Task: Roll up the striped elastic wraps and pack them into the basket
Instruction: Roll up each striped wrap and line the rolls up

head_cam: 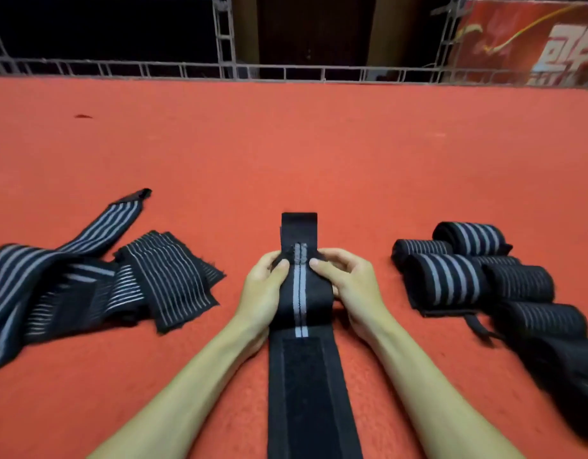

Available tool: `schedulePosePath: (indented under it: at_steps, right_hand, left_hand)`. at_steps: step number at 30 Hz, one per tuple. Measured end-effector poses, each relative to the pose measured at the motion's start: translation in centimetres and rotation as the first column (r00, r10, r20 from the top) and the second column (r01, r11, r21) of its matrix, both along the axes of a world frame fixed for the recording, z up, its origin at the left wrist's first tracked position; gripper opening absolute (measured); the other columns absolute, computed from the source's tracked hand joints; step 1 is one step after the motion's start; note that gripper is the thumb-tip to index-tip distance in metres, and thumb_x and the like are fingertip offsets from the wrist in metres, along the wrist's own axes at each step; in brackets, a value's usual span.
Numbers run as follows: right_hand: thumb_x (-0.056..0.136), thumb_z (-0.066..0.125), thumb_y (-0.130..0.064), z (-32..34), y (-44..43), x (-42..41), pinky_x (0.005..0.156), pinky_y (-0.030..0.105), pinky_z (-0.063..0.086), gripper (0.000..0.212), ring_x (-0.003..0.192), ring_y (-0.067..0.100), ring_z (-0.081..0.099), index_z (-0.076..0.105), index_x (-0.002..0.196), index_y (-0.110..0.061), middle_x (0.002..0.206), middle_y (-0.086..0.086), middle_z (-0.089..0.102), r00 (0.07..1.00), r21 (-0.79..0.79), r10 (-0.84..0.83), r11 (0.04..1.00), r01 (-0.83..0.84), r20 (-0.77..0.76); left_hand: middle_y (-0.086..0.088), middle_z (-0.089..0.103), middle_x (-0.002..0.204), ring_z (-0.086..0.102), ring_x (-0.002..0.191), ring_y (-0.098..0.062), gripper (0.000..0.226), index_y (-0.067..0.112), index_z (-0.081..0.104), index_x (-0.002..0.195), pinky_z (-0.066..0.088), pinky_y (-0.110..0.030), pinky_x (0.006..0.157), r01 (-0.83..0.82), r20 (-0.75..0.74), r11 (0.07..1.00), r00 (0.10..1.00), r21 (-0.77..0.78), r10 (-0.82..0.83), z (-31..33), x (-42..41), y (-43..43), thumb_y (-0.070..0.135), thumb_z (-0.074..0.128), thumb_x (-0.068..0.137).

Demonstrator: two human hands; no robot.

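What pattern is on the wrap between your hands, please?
Black wrap with a grey centre stripe; head view.

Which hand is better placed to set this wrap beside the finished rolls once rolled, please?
Probably the right hand: it and the left hand hold the wrap, but the rolled wraps lie to its right.

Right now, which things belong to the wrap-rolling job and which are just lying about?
Job: wrap in the middle, gripped by left hand and right hand; pile of loose wraps; rolled wraps. No basket in view.
Not the job: metal frame; red banner; dark spot on the carpet.
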State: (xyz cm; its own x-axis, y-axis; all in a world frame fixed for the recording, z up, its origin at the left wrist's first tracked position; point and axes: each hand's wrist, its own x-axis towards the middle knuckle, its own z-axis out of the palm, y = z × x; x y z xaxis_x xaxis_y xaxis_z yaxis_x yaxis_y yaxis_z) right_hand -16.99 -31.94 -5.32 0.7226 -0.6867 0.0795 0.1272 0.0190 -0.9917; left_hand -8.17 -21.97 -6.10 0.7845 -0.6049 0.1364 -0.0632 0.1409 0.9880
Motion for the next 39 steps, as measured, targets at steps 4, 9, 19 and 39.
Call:
schedulePosePath:
  at_steps: [4, 9, 19, 39]
  right_hand:
    - [0.087, 0.067, -0.008, -0.3, -0.4, 0.3, 0.061, 0.033, 0.046, 0.015, 0.073, 0.020, 0.064, 0.068, 0.098, -0.018, 0.082, 0.005, 0.072, 0.999, -0.008, 0.033, 0.999, -0.033, 0.020]
    - [0.087, 0.065, -0.005, -0.5, -0.5, 0.4, 0.058, 0.029, 0.053, 0.026, 0.078, 0.016, 0.069, 0.070, 0.107, -0.021, 0.098, 0.011, 0.073, 0.998, -0.054, 0.037, 0.998, -0.034, 0.059]
    - [0.080, 0.062, 0.008, -0.4, -0.4, 0.5, 0.052, 0.025, 0.042, 0.032, 0.067, 0.018, 0.051, 0.077, 0.087, -0.019, 0.079, 0.021, 0.068, 0.997, -0.138, 0.000, 0.990, 0.010, 0.075]
    - [0.083, 0.062, -0.050, -0.5, 0.4, 0.4, 0.064, 0.021, 0.045, 0.035, 0.070, 0.005, 0.058, 0.066, 0.092, -0.017, 0.081, -0.004, 0.067, 1.000, -0.236, -0.024, 0.971, 0.026, 0.010]
  left_hand:
    - [-0.009, 0.066, 0.117, 0.062, 0.103, -0.017, 0.027, 0.007, 0.057, 0.123, 0.049, -0.033, 0.094, 0.012, -0.059, 0.998, 0.998, -0.055, -0.015, -0.2, 0.1, 0.1, 0.008, 0.047, 0.097]
    - [-0.007, 0.068, 0.117, 0.064, 0.109, -0.025, 0.033, 0.019, 0.057, 0.126, 0.050, -0.038, 0.096, 0.036, -0.055, 0.994, 0.998, -0.101, -0.042, -0.1, 0.1, 0.3, 0.006, 0.048, 0.097]
    - [-0.017, 0.063, 0.098, 0.059, 0.091, -0.030, 0.020, 0.010, 0.058, 0.090, 0.045, -0.040, 0.084, 0.192, -0.237, 0.942, 0.936, -0.275, -0.260, 1.0, 0.2, 1.3, 0.023, 0.043, 0.090]
    - [-0.008, 0.070, 0.097, 0.065, 0.091, -0.013, 0.071, 0.025, 0.046, 0.127, 0.052, -0.022, 0.083, 0.098, 0.169, 0.990, 0.982, -0.100, -0.080, 0.3, -0.4, 1.6, -0.023, 0.059, 0.076]
